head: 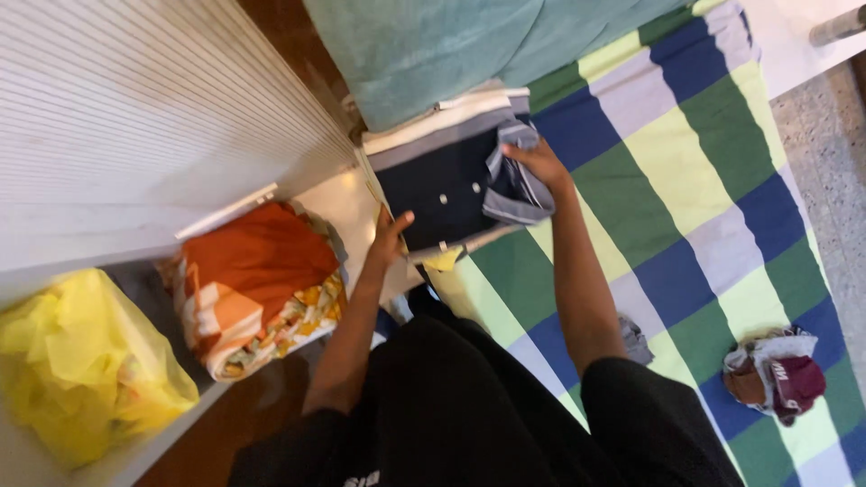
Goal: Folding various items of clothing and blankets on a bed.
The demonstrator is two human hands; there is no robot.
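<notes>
Right now both hands bracket the dark navy shirt (pixel 444 194) on the striped bedsheet (pixel 686 180). Left hand (pixel 393 236) pinches its lower edge at about seven o'clock; right hand (pixel 538 162), its grip closed on the folded grey part, sits at two o'clock. Long axis runs between them.

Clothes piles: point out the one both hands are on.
The folded navy shirt with grey collar: left hand grips its near edge, right hand its collar. The orange pile and maroon bundle lie untouched.
</notes>
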